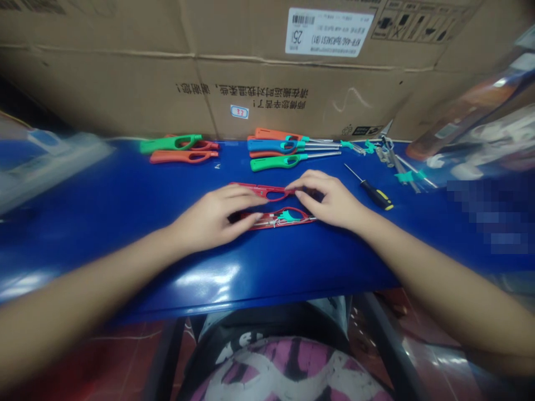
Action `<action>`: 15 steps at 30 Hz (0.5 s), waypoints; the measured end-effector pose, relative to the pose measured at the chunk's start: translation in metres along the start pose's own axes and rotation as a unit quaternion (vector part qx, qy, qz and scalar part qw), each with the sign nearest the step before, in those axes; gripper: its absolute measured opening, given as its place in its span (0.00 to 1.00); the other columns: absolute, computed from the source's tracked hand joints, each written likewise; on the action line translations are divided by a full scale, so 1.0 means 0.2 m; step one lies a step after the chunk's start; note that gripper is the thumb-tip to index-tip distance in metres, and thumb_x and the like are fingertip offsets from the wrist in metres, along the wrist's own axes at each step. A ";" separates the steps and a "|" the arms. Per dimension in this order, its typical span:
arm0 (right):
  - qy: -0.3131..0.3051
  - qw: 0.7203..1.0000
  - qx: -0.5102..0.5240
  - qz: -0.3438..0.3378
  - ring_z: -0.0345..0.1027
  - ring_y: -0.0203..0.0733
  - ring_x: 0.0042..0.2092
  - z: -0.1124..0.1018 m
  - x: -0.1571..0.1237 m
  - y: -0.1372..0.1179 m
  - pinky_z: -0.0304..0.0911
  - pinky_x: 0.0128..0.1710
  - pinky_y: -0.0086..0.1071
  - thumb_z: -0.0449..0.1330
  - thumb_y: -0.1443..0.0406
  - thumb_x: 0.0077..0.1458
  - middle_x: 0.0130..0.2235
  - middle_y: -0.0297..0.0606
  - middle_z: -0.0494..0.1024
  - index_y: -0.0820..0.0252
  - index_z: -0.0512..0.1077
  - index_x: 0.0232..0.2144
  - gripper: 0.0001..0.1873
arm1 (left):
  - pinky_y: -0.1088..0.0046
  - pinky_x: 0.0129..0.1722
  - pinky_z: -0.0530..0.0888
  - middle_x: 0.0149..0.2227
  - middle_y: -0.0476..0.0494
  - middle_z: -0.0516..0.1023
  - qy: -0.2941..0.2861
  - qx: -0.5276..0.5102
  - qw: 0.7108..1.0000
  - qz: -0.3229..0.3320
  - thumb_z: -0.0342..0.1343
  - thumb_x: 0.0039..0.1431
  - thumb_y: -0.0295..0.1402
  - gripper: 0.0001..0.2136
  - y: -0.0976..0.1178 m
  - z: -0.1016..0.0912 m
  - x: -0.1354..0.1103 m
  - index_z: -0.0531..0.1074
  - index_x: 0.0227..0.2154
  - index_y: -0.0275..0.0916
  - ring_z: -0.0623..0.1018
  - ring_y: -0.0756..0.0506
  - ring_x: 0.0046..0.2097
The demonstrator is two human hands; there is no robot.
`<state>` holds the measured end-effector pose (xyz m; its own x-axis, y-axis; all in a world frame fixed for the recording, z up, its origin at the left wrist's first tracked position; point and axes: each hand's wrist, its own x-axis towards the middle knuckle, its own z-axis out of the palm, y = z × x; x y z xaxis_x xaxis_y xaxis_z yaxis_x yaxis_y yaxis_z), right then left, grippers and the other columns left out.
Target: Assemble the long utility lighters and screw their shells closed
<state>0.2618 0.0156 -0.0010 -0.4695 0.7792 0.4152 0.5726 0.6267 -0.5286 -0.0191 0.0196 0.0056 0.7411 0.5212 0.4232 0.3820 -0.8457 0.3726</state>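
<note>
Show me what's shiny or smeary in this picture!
Head view, near middle: white glare on the blue table; head view, left side: the pale tray-like thing is smeared; head view, right: square blocks cover a patch; head view, centre: the green piece and screwdriver look clearer.

L grip covers pt of upper red lighter shell & of lower, parts-filled shell; R grip hides upper one's R tip. Carton cut off at top; label's finest print too small to read. Plastic bag, far R, blurry, cropped; pale obj. far L same, can't ID. Pixelated patch masks what's beneath.
</note>
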 end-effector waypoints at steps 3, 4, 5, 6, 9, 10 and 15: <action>-0.034 0.998 -0.045 0.000 0.68 0.47 0.50 -0.02 0.00 0.04 0.64 0.54 0.46 0.55 0.71 0.62 0.45 0.45 0.74 0.58 0.79 0.49 0.17 | 0.64 0.51 0.76 0.49 0.40 0.81 0.023 0.039 0.999 -0.019 0.51 0.69 0.34 0.14 -0.06 -0.05 0.02 0.77 0.52 0.40 0.80 0.43 0.49; -0.054 0.997 -0.055 0.006 0.67 0.48 0.51 -0.03 0.00 0.04 0.63 0.56 0.48 0.55 0.71 0.62 0.47 0.45 0.73 0.56 0.79 0.49 0.18 | 0.63 0.52 0.76 0.48 0.40 0.82 0.019 0.053 0.998 -0.021 0.51 0.69 0.34 0.14 -0.09 -0.06 0.02 0.78 0.51 0.40 0.80 0.42 0.49; -0.070 0.996 -0.061 0.012 0.67 0.49 0.53 -0.03 0.00 0.05 0.62 0.57 0.49 0.55 0.71 0.62 0.48 0.45 0.73 0.55 0.79 0.49 0.18 | 0.61 0.53 0.75 0.49 0.40 0.81 0.003 0.064 0.998 -0.024 0.51 0.68 0.34 0.14 -0.11 -0.06 0.03 0.78 0.51 0.39 0.80 0.41 0.49; -0.078 0.995 -0.065 0.018 0.66 0.49 0.54 -0.04 -0.01 0.05 0.62 0.58 0.50 0.55 0.71 0.62 0.49 0.45 0.72 0.54 0.79 0.49 0.18 | 0.59 0.54 0.75 0.50 0.39 0.81 -0.015 0.071 0.997 -0.026 0.51 0.68 0.34 0.15 -0.13 -0.06 0.03 0.78 0.51 0.38 0.79 0.40 0.51; -0.080 0.995 -0.057 0.024 0.67 0.49 0.53 -0.04 0.00 0.05 0.62 0.58 0.49 0.58 0.70 0.61 0.49 0.44 0.72 0.55 0.79 0.47 0.14 | 0.54 0.56 0.74 0.53 0.36 0.80 -0.042 0.095 0.994 -0.033 0.51 0.68 0.36 0.16 -0.18 -0.05 0.02 0.78 0.52 0.37 0.78 0.38 0.54; -0.079 0.995 -0.049 0.024 0.68 0.48 0.52 -0.04 0.00 0.05 0.63 0.57 0.48 0.60 0.69 0.60 0.48 0.44 0.72 0.56 0.79 0.45 0.12 | 0.54 0.56 0.74 0.54 0.37 0.80 -0.042 0.098 0.994 -0.034 0.51 0.69 0.36 0.16 -0.19 -0.04 0.02 0.78 0.52 0.37 0.78 0.38 0.54; -0.063 0.998 -0.023 0.011 0.70 0.44 0.43 -0.02 0.01 0.05 0.66 0.46 0.39 0.65 0.64 0.58 0.41 0.41 0.74 0.60 0.75 0.36 0.04 | 0.61 0.53 0.76 0.49 0.39 0.81 -0.028 0.072 0.996 -0.037 0.51 0.69 0.35 0.11 -0.16 -0.02 0.02 0.78 0.43 0.38 0.79 0.41 0.52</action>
<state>0.2697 0.0241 -0.0023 -0.5352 0.7874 0.3058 0.6130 0.6111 -0.5007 -0.0311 0.0496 -0.0025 0.7358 0.5793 0.3508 0.5094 -0.8148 0.2769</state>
